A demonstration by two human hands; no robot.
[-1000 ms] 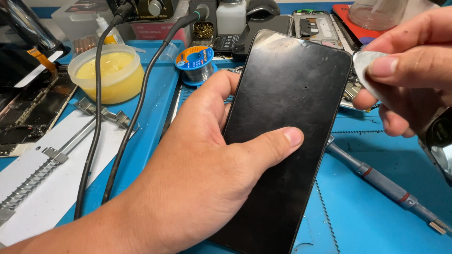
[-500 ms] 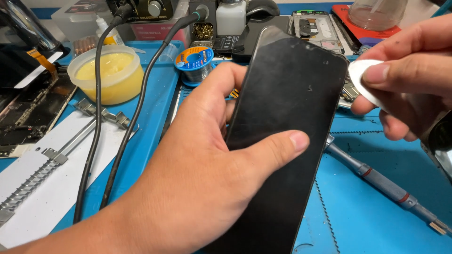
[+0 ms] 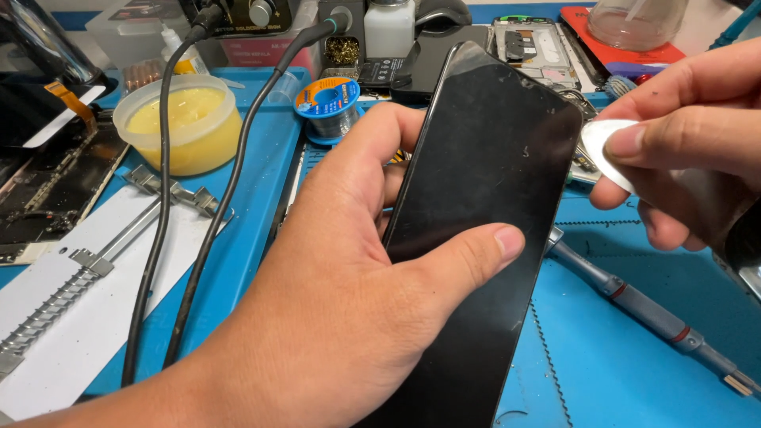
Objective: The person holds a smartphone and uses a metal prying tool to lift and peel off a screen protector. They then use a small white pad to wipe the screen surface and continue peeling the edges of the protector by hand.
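1. The left hand (image 3: pixel 341 293) grips a flat black glossy phone screen panel (image 3: pixel 483 238), thumb pressed across its face, fingers curled behind its left edge; the panel is tilted upright above the middle of the blue-matted worktop (image 3: pixel 634 364).
2. The right hand (image 3: pixel 690 150) pinches a thin white round plastic pick (image 3: pixel 606 150) between thumb and fingers, just beside the panel's upper right edge; whether they touch cannot be told.
3. A grey screwdriver with red bands (image 3: pixel 650 313) lies on the mat toward the worktop's right edge.
4. A round tub of yellow paste (image 3: pixel 178 123) and a blue spool of solder wire (image 3: pixel 329 107) stand near the far edge, with two black cables (image 3: pixel 206 238) running across the left side.
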